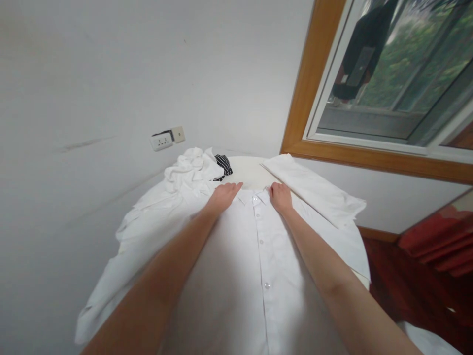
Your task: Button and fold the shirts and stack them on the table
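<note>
A white button-up shirt (240, 276) lies front side up on the table, its collar at the far end and its row of buttons down the middle. At the left side of the collar is my left hand (223, 195), its fingers closed on the shirt's edge. My right hand (281, 197) pinches the fabric by the right collar point. The shirt's sleeves spread out to both sides under my forearms. Both fingertips are partly hidden by the hands themselves.
A crumpled white cloth heap (192, 170) and a black-and-white striped cloth (223, 166) lie at the back left. On the right is a folded white garment (314, 187). Beyond the round table (247, 168) are a wall socket (161, 141) and a wood-framed window (301, 98).
</note>
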Available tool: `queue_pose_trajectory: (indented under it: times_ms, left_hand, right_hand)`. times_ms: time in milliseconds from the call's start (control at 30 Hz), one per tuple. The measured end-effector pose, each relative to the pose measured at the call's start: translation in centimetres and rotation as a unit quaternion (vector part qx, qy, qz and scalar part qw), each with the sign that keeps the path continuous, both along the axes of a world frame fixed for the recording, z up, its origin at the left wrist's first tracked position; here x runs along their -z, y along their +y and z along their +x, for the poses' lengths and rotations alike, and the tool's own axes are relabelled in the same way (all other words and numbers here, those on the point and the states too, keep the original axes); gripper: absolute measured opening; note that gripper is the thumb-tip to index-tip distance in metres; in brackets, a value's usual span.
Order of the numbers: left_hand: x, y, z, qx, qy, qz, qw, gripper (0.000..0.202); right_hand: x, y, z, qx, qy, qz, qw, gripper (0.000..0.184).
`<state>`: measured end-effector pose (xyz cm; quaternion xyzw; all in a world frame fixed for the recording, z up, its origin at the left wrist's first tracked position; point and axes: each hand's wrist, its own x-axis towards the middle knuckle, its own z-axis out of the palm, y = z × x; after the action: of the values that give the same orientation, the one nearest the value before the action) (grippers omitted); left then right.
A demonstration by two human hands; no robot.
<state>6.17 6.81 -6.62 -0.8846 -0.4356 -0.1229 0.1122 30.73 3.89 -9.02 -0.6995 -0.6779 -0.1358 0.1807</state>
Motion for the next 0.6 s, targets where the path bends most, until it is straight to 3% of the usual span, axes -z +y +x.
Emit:
queue_pose_trajectory:
  times_ms: [133, 200, 300, 433, 600]
  left_hand:
    - [-1.4, -2.4, 2.6, -0.039, -0.035, 0.041, 0.998, 0.042]
    - [-1.3, -3.9, 3.8, -0.044, -0.043, 0.034, 0.998, 0.039]
    - [0.6, -5.8, 4.4, -0.041, -0.054, 0.007, 0.998, 0.042]
    - [3.8, -6.6, 3.7, -0.066, -0.059, -0.027, 0.996, 0.052]
    - [4.5, -5.9, 3.6, -0.074, -0.076, -0.030, 0.994, 0.052]
  right_hand:
    - [0.1, -0.3, 0.1, 0.009, -0.011, 0.014, 1.000, 0.032]
    - [-0.1, -0.5, 0.1, 0.011, -0.008, 0.027, 1.000, 0.034]
    - [-0.4, -0.8, 0.0, 0.012, -0.005, 0.048, 0.999, 0.036]
    - [-0.5, -0.8, -0.1, 0.034, -0.008, 0.013, 0.999, 0.032]
    - [-1.7, -1.7, -1.1, 0.043, -0.013, 0.036, 0.998, 0.031]
